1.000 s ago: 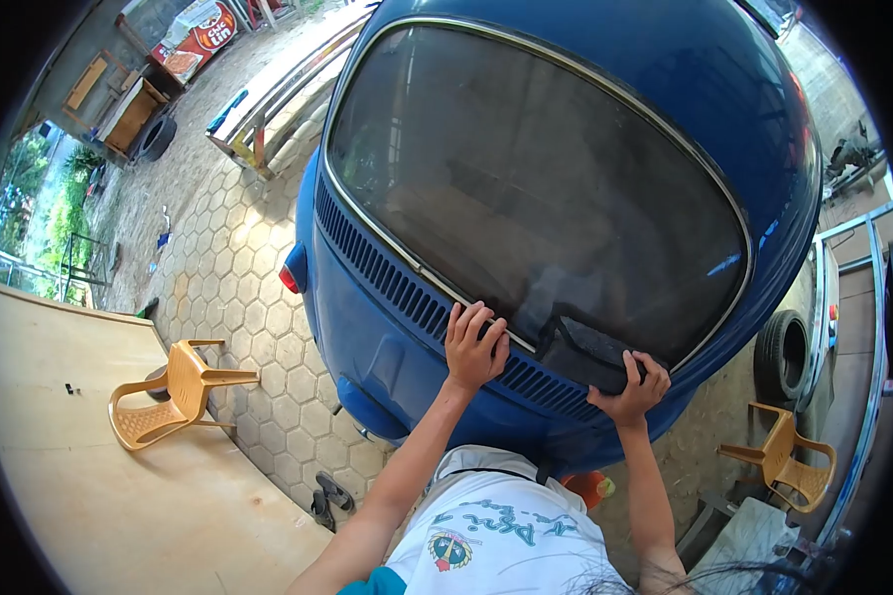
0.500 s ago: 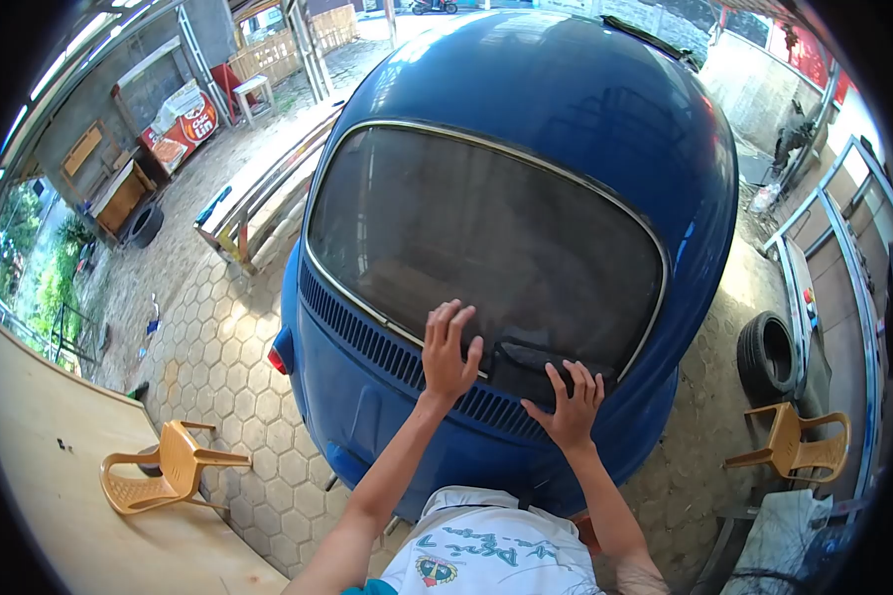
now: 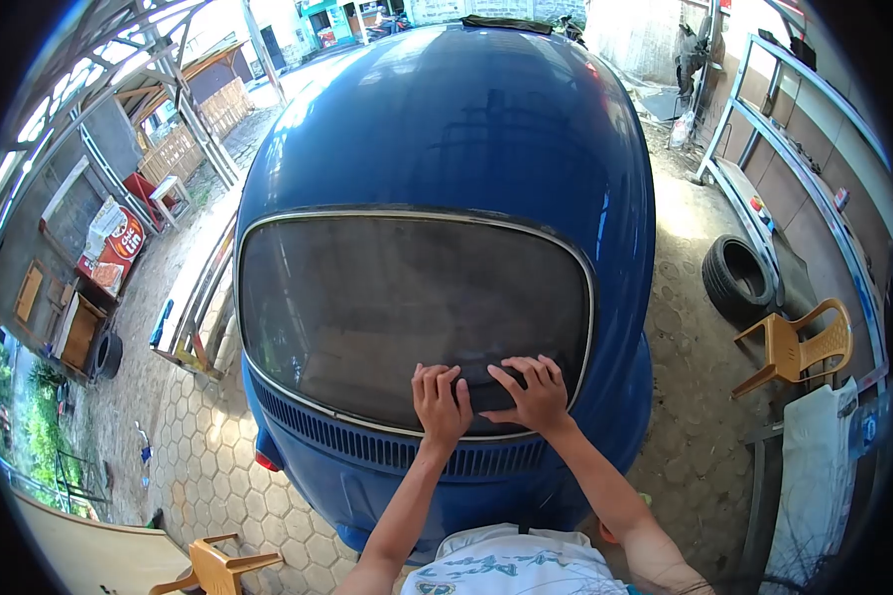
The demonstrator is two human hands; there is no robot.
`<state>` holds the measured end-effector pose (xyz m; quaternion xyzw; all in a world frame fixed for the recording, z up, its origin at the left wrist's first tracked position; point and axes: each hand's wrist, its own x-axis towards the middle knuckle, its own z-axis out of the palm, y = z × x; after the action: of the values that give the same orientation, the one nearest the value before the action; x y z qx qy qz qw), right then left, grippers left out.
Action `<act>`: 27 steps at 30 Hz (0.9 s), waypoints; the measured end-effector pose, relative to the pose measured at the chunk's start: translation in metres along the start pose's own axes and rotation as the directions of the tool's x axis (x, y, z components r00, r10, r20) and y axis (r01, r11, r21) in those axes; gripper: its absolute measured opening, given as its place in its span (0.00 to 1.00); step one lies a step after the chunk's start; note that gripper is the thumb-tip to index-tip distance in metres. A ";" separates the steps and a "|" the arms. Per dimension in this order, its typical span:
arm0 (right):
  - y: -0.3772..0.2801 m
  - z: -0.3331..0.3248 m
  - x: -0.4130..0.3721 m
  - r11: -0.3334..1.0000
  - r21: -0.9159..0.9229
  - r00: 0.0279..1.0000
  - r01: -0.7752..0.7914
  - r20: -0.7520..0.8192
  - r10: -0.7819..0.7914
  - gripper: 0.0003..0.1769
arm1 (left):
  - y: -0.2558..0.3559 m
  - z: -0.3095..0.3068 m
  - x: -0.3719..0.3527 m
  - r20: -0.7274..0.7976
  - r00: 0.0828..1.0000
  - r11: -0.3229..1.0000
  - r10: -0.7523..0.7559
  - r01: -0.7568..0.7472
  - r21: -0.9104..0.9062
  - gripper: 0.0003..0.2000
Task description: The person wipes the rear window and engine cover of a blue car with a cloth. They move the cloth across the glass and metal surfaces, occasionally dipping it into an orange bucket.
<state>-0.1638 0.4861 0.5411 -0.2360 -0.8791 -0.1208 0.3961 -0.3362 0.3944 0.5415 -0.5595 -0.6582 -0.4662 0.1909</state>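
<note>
A blue car [image 3: 446, 139] stands in front of me, its dark rear window [image 3: 367, 297] framed by a light trim. My left hand [image 3: 442, 405] is over the lower part of the glass, fingers bent and apart. Close to its right, my right hand [image 3: 533, 394] has its fingers spread and curved over the same lower edge. Between the hands shows a dark patch on the glass; whether it is a reflection or an object I cannot tell. Below them runs a row of vent slots [image 3: 367, 442] in the blue body.
On the right are a tyre [image 3: 737, 278], a tan plastic chair [image 3: 796, 347] and a metal frame [image 3: 804, 169]. A second tan chair [image 3: 218, 567] is at the lower left. A long wooden bench [image 3: 200, 317] stands left of the car.
The view has turned, so the car's window looks more level. My two hands have come closer together, the right one moving left and up against the glass.
</note>
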 end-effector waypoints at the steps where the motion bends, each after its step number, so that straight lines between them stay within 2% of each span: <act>1: 0.008 0.001 0.027 1.000 0.020 1.000 0.020 -0.008 -0.019 0.43 | -0.003 0.002 0.020 -0.039 0.999 1.000 -0.006 0.006 0.000 0.08; 5: 0.041 0.017 0.134 0.999 -0.043 0.980 0.006 -0.196 -0.015 0.43 | -0.028 0.022 0.136 -0.130 0.991 0.999 0.041 -0.040 0.008 0.10; 8: 0.059 0.034 0.188 0.992 -0.083 0.975 -0.096 -0.210 0.077 0.45 | -0.050 0.046 0.220 -0.167 0.976 0.986 0.141 -0.122 0.117 0.10; 10: 0.051 0.041 0.198 0.970 -0.135 0.952 -0.204 -0.259 0.165 0.46 | -0.048 0.041 0.226 -0.155 0.978 0.988 0.137 -0.124 0.095 0.10; 14: 0.040 0.030 0.172 0.984 -0.089 0.978 -0.155 -0.155 0.140 0.48 | -0.044 0.035 0.187 -0.146 0.988 0.996 0.049 -0.037 0.086 0.11; 16: 0.019 0.023 0.134 0.978 -0.104 0.973 -0.182 -0.164 0.164 0.46 | -0.035 0.022 0.150 -0.095 0.995 0.998 0.035 -0.030 0.056 0.11; 18: -0.002 0.022 0.092 0.975 -0.112 0.972 -0.190 -0.165 0.170 0.44 | -0.029 0.013 0.106 -0.116 0.993 0.998 0.023 -0.016 0.061 0.08; 21: -0.010 0.020 0.085 0.982 -0.121 0.981 -0.147 -0.143 0.129 0.44 | -0.036 0.008 0.088 -0.155 0.986 0.998 -0.064 0.060 -0.028 0.07; 24: 0.003 0.030 0.136 0.986 -0.132 0.982 -0.098 -0.176 0.074 0.43 | -0.056 0.012 0.136 -0.221 0.975 0.999 0.018 -0.009 0.038 0.08; 26: 0.015 0.044 0.190 0.987 -0.147 0.980 -0.065 -0.194 0.036 0.44 | -0.069 0.015 0.185 -0.281 0.959 0.998 -0.035 0.047 0.037 0.08; 27: 0.016 0.053 0.218 0.983 -0.152 0.982 -0.101 -0.175 0.074 0.44 | -0.078 0.019 0.214 -0.286 0.956 0.995 -0.069 0.086 0.046 0.08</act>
<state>-0.3142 0.5907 0.6708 -0.2946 -0.8186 -0.1931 0.4536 -0.4670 0.5343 0.6664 -0.4546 -0.6586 -0.5297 0.2811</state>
